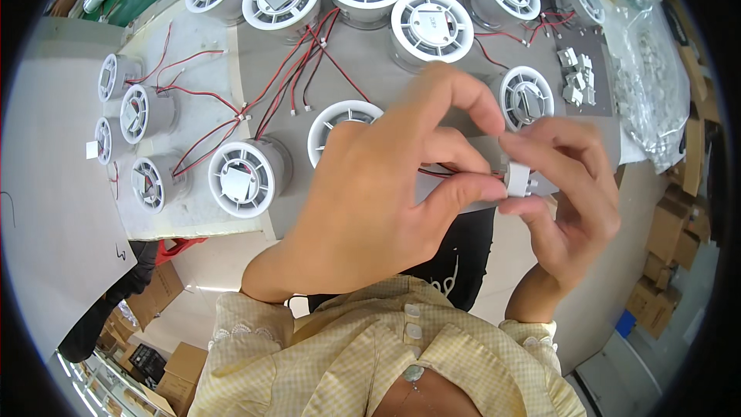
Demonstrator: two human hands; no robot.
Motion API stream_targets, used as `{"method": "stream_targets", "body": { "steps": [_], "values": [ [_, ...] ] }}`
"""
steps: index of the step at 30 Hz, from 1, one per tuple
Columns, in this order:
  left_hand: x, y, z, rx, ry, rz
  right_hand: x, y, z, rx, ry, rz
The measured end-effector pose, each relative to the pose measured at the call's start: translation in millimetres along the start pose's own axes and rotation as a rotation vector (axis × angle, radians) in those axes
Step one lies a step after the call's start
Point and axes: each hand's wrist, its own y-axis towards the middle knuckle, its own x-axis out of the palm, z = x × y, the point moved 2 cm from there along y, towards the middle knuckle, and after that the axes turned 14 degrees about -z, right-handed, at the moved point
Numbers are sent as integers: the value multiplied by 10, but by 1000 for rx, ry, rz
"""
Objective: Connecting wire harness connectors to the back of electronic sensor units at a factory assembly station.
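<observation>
My left hand (378,177) pinches a pair of red and black wires (434,173) between thumb and finger, right beside a small white block (518,180) with short prongs on its right side. My right hand (575,193) holds that block between thumb and fingertips. Both hands meet in front of my body, over the table's near edge. Partly behind my left hand is a white round housing (318,135) with a spoked rim. Just beyond my fingertips stands another spoked housing (528,99). Where exactly the wires enter the block is hidden by my fingertips.
Several more spoked housings (432,27) with red and black leads stand on the grey table (340,69). A pile of small white blocks (577,77) lies at the right, beside a clear plastic bag (648,85) of small parts. Cardboard boxes (670,220) sit at the far right.
</observation>
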Motion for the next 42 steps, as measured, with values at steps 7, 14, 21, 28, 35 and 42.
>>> {"method": "stream_targets", "body": {
  "steps": [7, 14, 21, 28, 35, 42],
  "values": [
    [-36, -21, 61, -41, 190, -116, 60, -93, 31, -38, 47, -45],
    [45, -21, 30, 70, 472, -53, 154, -124, -71, 4, -169, 41],
    [-22, -84, -22, 28, 1001, -48, 268, -161, -73, 41, -70, 73],
    [33, -113, 42, 58, 972, -132, 307, -216, -109, 10, -335, 24],
    [-72, -239, 64, -199, 838, -106, 430, -225, -68, 55, -365, -8],
    [-132, -258, -41, -42, 499, -226, 397, -233, -1, -1, -232, 6]
  ]
}}
